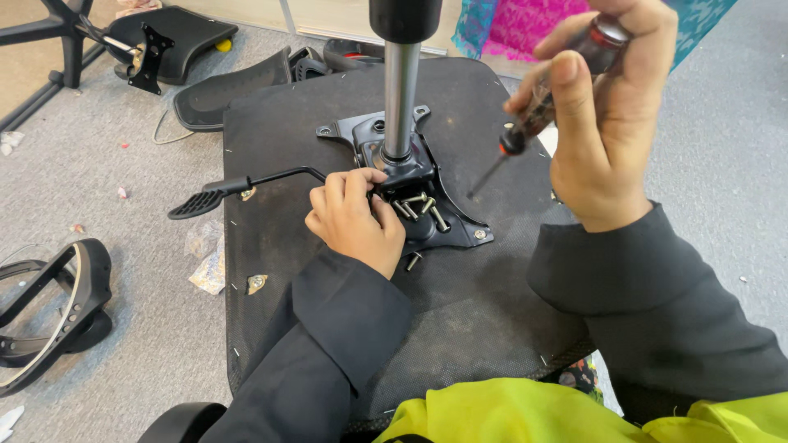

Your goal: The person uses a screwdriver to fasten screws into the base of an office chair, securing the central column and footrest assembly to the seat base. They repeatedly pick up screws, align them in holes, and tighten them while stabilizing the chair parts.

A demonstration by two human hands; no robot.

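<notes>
An upturned black office chair seat (pixel 476 312) lies in front of me with its black metal tilt mechanism (pixel 447 226) bolted on top and a chrome gas cylinder (pixel 400 90) rising from it. My left hand (pixel 355 217) rests on the mechanism, fingers curled beside several loose silver bolts (pixel 419 205). My right hand (pixel 603 123) is raised above the seat's right side, gripping a screwdriver (pixel 533 119) with a dark red handle, its tip pointing down-left toward the bolts. A black lever with a paddle (pixel 197 203) sticks out to the left.
Grey carpet all around. A black armrest piece (pixel 57 303) lies at the left, a chair backrest part (pixel 230 90) and another black seat plate (pixel 168 37) behind, a chair base leg (pixel 57 33) at top left. Crumpled plastic bag (pixel 209 258) by the seat. Pink cloth (pixel 533 25) beyond.
</notes>
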